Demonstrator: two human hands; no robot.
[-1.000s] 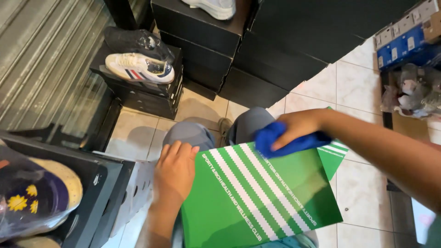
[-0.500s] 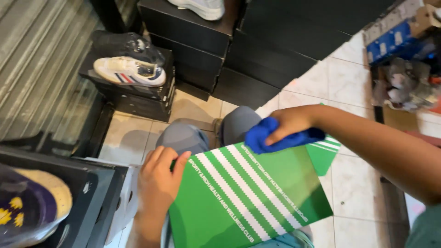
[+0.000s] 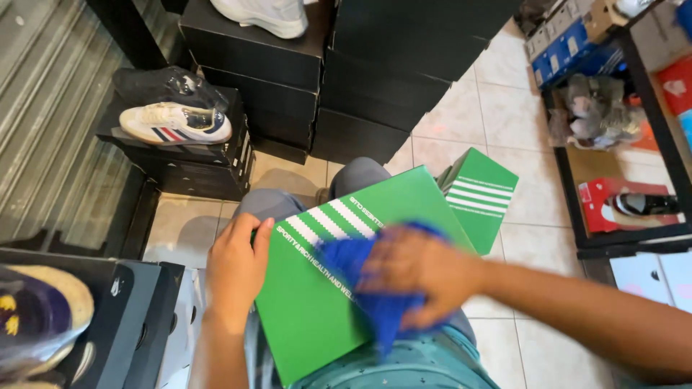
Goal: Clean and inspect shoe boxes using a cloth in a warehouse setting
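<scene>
A green shoe box lid [image 3: 317,302] with white stripes rests on my lap, tilted toward me. My left hand [image 3: 234,270] grips its left edge, thumb on top. Pressed onto the middle of the lid, my right hand [image 3: 418,277] is closed on a blue cloth [image 3: 360,277]; both are blurred by motion. Behind the lid, the green box itself [image 3: 479,194] stands on the tiled floor by my knee.
Stacks of black shoe boxes [image 3: 317,79] stand ahead, one bearing a white sneaker with red and blue stripes [image 3: 175,124]. More boxes and a dark shoe [image 3: 43,317] sit at lower left. A metal shelf [image 3: 634,166] with boxes and shoes is on the right.
My right hand has swept the blue cloth from the lid's upper right corner down to its middle. The lid has tilted and shifted; the green box behind it has come into view.
</scene>
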